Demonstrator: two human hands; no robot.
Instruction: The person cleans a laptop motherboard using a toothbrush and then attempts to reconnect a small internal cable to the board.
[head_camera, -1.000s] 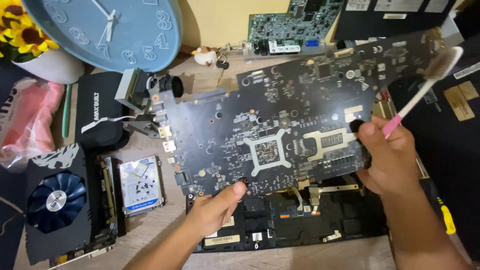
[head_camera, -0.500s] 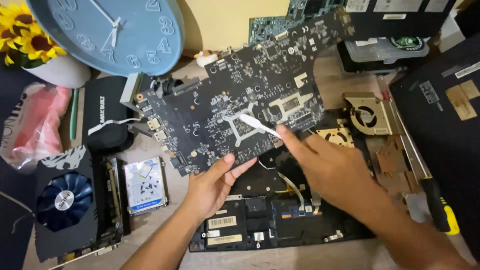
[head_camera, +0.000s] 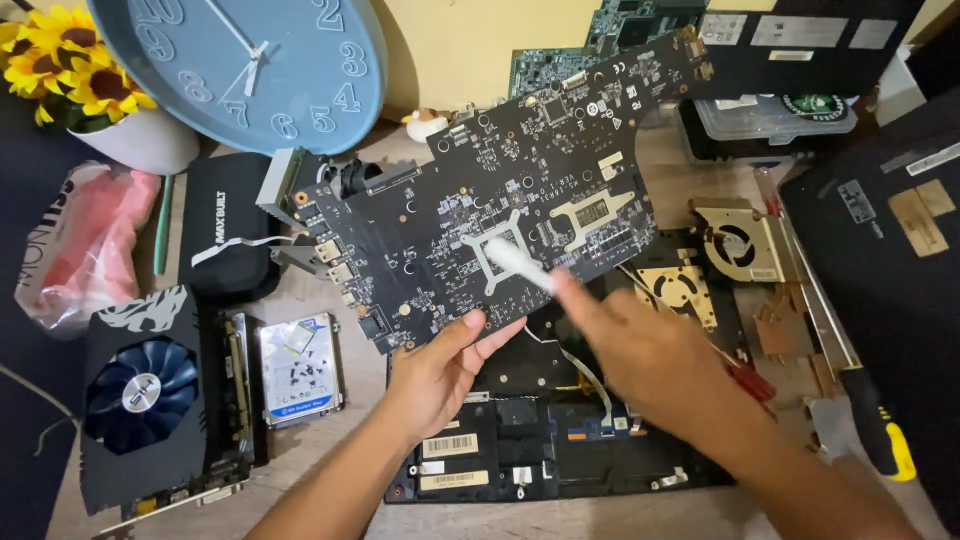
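- Black-shrouded graphics card with a blue fan (head_camera: 150, 395) lies flat well to the left of my left hand, with a silver hard drive with a blue-edged label (head_camera: 297, 368) just beside it, both parked out of the working space.
- Further up on that side, a round pale-blue wall clock (head_camera: 250, 62) leans behind a white pot of yellow sunflowers (head_camera: 85, 85); I judge these are only backdrop.
- My left hand (head_camera: 440, 370) pinches the lower edge of the large black laptop circuit board (head_camera: 500, 190), thumb on the face and fingers behind, so the board is held tilted up off the desk, its face turned towards me.
- Directly below both hands sits the open black laptop base shell (head_camera: 520, 455), over which the board is held.
- My right hand (head_camera: 650, 350) is blurred; it looks closed round a handle I cannot see clearly, and the white brush head (head_camera: 520, 265) sticking out past the fingers rests on the silver square bracket near the board's centre. Gripping low on the handle would, I think, give steadier strokes.
- Right of that hand, two copper-coloured cooling fans with fins (head_camera: 730, 255) lie on the desk, and a yellow-and-black-handled screwdriver (head_camera: 880, 435) lies within reach.
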